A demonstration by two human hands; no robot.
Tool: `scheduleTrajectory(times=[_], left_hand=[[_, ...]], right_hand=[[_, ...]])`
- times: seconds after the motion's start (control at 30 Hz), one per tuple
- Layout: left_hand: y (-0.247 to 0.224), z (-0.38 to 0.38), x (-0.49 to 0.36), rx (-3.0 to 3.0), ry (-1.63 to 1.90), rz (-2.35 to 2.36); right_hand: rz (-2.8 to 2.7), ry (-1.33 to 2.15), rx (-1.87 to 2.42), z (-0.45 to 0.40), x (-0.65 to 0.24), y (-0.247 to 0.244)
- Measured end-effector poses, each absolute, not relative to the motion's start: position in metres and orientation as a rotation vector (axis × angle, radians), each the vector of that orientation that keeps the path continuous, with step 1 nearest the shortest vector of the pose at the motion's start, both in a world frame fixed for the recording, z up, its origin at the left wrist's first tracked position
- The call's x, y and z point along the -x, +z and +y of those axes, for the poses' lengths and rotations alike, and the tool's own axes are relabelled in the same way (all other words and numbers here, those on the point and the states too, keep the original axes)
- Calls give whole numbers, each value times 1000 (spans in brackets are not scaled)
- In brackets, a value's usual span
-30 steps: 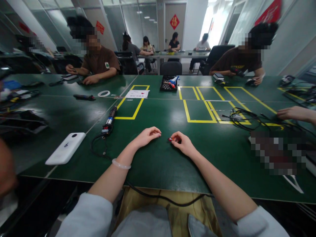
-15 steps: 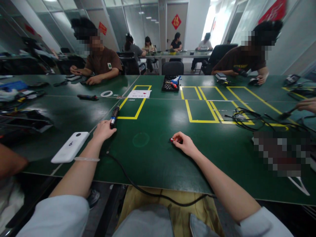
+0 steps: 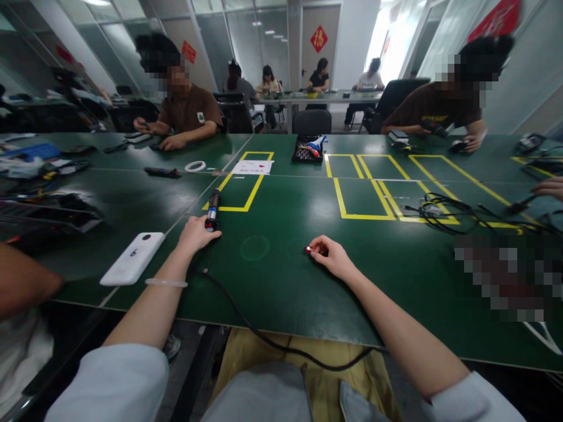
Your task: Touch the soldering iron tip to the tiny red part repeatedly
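1. At the left edge, a co-worker's bare arm [image 3: 29, 280] reaches in beside the green table [image 3: 281, 281]. Dark wiring and a blue item [image 3: 33, 153] lie farther off.
2. A white slab-shaped device [image 3: 133, 258] lies flat near the table's edge, marked with 1 dark digit and a round dark spot at its far end.
3. Beyond it are a dark elongated tool [image 3: 162, 172] and, just to the right, a white ring [image 3: 194, 167]. A person in a brown T-shirt [image 3: 187, 111] sits across the table.
4. The left hand [image 3: 197, 235], above a pale bracelet [image 3: 166, 283], touches the near end of a corded cylindrical tool [image 3: 213, 205]. Its thumb sticks out rightward; how firmly the fingers close I cannot tell. The tool lies beside the left yellow tape outline [image 3: 233, 209].
5. A black cable [image 3: 231, 303] runs from near that hand over the table's edge.
6. White paper [image 3: 253, 167] lies across the same outline.
7. A black tray [image 3: 307, 159] holds blue, white and red items.
8. The right hand [image 3: 331, 257] pinches a small red piece [image 3: 308, 249] between thumb and fingertips, near the table's middle.
9. Farther right are more yellow tape outlines [image 3: 367, 217], tangled black cables [image 3: 435, 196] and another person's hand [image 3: 549, 186].
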State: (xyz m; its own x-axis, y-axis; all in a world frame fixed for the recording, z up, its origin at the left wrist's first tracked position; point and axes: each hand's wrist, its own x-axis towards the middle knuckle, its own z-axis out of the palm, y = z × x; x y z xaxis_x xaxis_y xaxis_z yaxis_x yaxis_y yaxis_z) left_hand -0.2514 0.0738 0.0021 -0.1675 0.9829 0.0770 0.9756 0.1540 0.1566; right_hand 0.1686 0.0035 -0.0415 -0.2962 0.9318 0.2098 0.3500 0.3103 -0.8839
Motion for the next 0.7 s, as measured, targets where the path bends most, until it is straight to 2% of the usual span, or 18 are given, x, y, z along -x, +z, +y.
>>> scheduleTrajectory(times=[0.17, 0.47, 0.7], left_hand=[[0, 58, 195, -2096, 276, 2282], [-8, 23, 63, -2305, 557, 1745], [-9, 1, 6, -2416, 537, 1571]], right_hand=[[-1821, 951, 1143, 3, -168, -39], [-1836, 845, 1075, 2, -168, -38], [-1877, 700, 1073, 1, -171, -37]])
